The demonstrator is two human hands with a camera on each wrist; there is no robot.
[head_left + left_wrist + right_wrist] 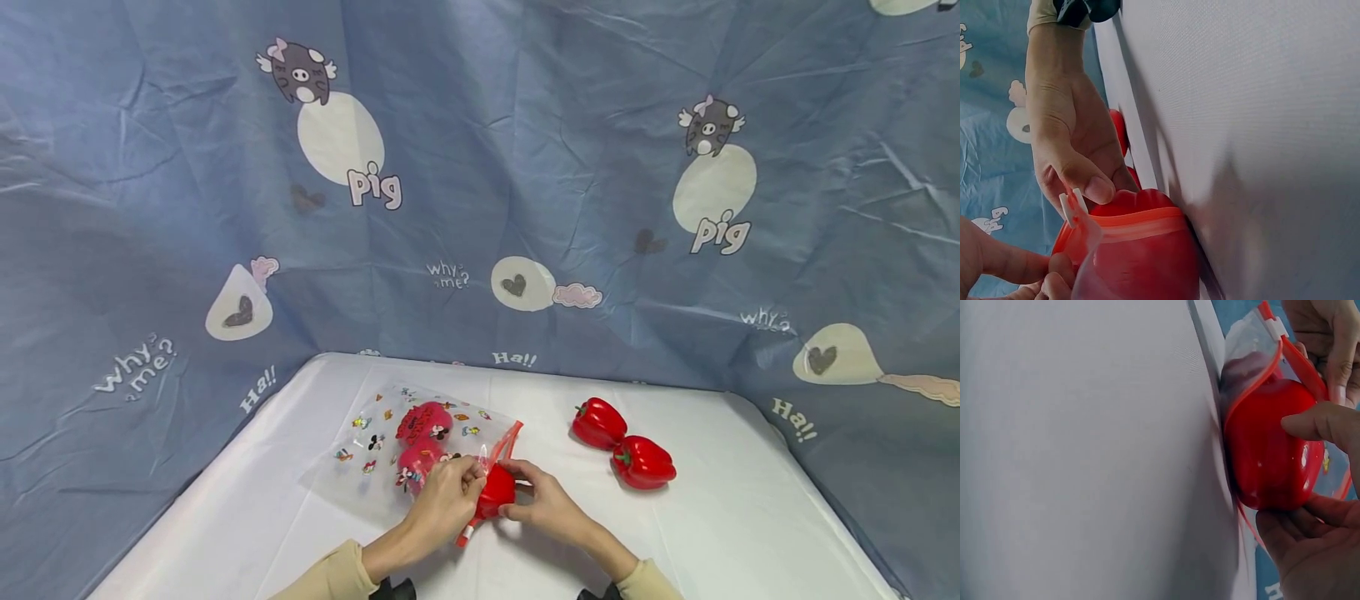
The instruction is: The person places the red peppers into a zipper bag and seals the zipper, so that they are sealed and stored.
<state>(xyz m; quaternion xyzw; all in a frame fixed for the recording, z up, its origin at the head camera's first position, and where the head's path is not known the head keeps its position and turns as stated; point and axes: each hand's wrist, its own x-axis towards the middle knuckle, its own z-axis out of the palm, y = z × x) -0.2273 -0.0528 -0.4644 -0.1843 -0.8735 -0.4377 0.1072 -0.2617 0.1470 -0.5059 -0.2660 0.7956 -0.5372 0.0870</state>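
I see a glossy red bell pepper sitting partly inside the open, red-edged mouth of a clear, cartoon-printed plastic bag, which lies on the white counter.

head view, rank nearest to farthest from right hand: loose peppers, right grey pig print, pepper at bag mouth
1. Pepper at bag mouth: in right hand
2. Loose peppers: rightward, too close to call between them
3. Right grey pig print: up on backdrop
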